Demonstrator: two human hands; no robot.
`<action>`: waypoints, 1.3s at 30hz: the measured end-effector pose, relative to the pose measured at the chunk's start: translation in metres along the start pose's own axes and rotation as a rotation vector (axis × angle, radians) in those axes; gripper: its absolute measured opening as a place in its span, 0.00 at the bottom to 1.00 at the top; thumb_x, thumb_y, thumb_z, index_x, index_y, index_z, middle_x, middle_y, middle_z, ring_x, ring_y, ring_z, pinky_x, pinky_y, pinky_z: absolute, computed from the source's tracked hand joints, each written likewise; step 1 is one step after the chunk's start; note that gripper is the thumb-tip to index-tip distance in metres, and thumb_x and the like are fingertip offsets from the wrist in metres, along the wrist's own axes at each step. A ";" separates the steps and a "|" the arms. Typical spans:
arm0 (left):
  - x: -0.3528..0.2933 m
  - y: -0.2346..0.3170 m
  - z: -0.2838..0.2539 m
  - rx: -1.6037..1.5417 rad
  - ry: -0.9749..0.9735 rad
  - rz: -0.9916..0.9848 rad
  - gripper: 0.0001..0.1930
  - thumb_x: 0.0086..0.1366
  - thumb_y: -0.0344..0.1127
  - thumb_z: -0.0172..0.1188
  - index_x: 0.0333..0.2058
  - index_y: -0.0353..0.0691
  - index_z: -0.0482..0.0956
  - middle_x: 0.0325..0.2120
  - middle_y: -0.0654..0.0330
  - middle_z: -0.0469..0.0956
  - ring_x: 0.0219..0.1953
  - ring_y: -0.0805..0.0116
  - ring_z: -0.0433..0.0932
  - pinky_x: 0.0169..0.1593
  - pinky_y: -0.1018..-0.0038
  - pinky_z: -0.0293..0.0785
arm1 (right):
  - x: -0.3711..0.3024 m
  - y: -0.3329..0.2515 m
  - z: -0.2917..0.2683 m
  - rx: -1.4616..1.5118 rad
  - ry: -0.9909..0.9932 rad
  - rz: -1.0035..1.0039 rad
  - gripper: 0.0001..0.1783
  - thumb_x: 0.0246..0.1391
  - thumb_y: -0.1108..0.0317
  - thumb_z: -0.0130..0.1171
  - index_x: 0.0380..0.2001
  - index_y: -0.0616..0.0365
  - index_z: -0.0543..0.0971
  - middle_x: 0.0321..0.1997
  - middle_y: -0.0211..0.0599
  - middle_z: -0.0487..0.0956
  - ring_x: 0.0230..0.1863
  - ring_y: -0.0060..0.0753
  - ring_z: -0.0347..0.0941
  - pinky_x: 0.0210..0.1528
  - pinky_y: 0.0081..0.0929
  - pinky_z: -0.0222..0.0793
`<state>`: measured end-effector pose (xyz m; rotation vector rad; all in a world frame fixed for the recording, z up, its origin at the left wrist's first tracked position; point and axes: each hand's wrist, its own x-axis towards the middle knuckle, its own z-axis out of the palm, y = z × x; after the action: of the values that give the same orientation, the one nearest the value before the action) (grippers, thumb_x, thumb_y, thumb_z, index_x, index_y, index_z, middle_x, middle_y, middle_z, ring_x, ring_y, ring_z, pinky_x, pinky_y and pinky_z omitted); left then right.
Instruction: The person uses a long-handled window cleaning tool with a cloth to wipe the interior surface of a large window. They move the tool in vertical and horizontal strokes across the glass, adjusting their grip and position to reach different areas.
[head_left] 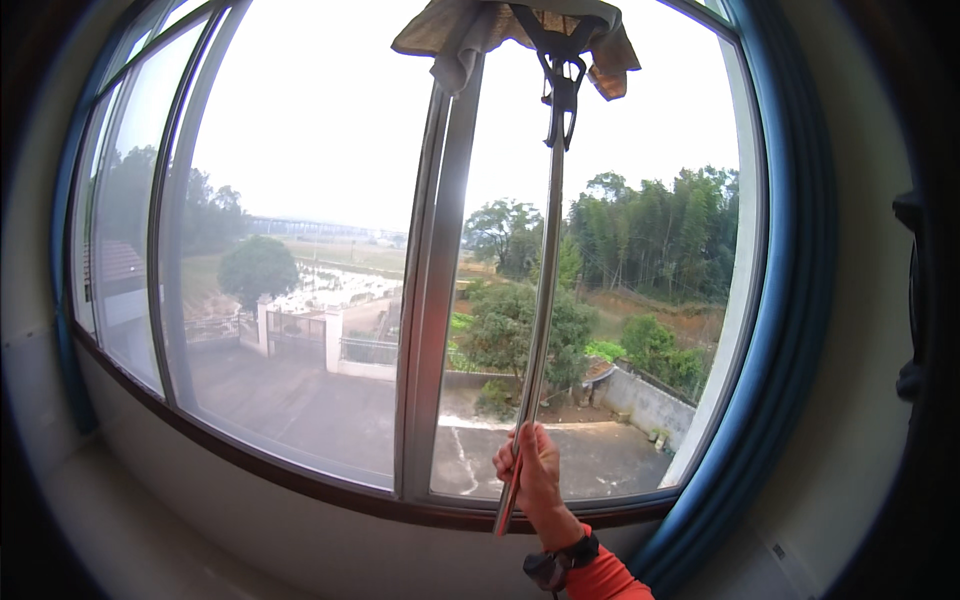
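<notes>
My right hand (pixel 530 470) is closed round the lower part of a long metal mop pole (pixel 547 270), with the pole's bottom end sticking out below the fist. The pole stands nearly upright, leaning slightly right toward its top, in front of the window. At its upper end a black hinged mop head (pixel 562 85) carries a draped grey-brown cloth (pixel 465 35), raised high against the bright upper window. Whether the cloth touches the glass I cannot tell. A dark band with a small device (pixel 560 562) circles my right wrist, below an orange-red sleeve. My left hand is out of view.
A sliding window has a metal upright (pixel 432 290) in its middle and a dark sill edge (pixel 300 475) below. Blue curtains (pixel 800 280) hang along the right side. A dark object (pixel 908 300) is on the right wall. Outside are a paved yard, a gate and trees.
</notes>
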<state>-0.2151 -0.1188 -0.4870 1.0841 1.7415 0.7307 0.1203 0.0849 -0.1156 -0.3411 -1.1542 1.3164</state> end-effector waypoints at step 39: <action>-0.124 -0.093 0.015 -0.464 -0.539 -0.448 0.26 0.55 0.59 0.66 0.39 0.43 0.79 0.34 0.62 0.79 0.36 0.70 0.77 0.39 0.75 0.74 | 0.152 -0.099 0.018 -0.281 0.067 -0.229 0.23 0.68 0.48 0.41 0.55 0.52 0.67 0.13 0.19 0.57 0.10 0.12 0.53 0.10 0.16 0.50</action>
<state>-0.2116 -0.2703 -0.5207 0.4818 1.2022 0.4657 0.1371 0.1814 0.0380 -0.4399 -1.2833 0.9381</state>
